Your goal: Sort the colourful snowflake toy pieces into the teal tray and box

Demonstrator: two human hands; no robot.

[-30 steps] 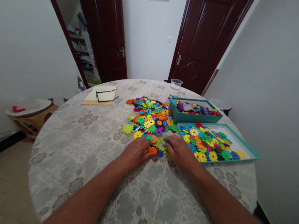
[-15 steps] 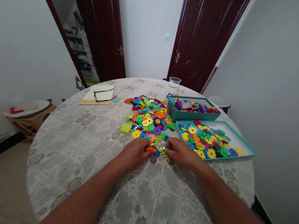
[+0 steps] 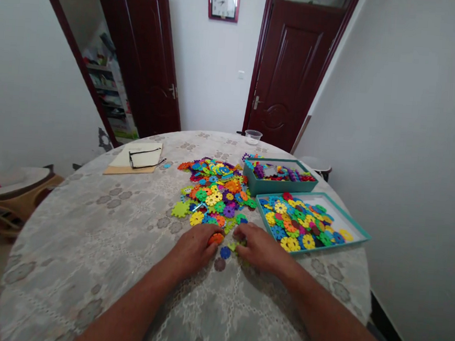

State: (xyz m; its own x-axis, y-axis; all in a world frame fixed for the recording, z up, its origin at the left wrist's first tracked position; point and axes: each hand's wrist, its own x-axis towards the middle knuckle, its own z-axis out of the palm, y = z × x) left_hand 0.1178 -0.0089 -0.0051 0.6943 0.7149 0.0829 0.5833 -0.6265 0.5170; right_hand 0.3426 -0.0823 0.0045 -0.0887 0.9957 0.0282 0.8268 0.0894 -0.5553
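My left hand (image 3: 193, 247) is closed on an orange notched disc (image 3: 216, 238), held between thumb and fingers just above the cloth. My right hand (image 3: 260, 246) has its thumb and fingers bent around a yellow-green toothed piece (image 3: 233, 247), most of it hidden under the hand. Between the two hands lie a blue disc (image 3: 225, 252) and a dark brown disc (image 3: 219, 264). Beyond them spreads a pile of colourful interlocking discs (image 3: 214, 196), with a yellow-green square toothed piece (image 3: 180, 209) at its left edge.
At right stands a teal box (image 3: 267, 187) of assembled pieces, with a shallow teal lid (image 3: 351, 222) of loose discs before it. Eyeglasses (image 3: 145, 160) rest on paper (image 3: 124, 157) at left. A clear plastic bowl (image 3: 253, 137) sits at the far edge of the round table (image 3: 88, 243).
The view has tilted up and shifted right, bringing the wall clock into sight. My right hand now covers more of the yellow-green piece. My left hand keeps the orange disc.
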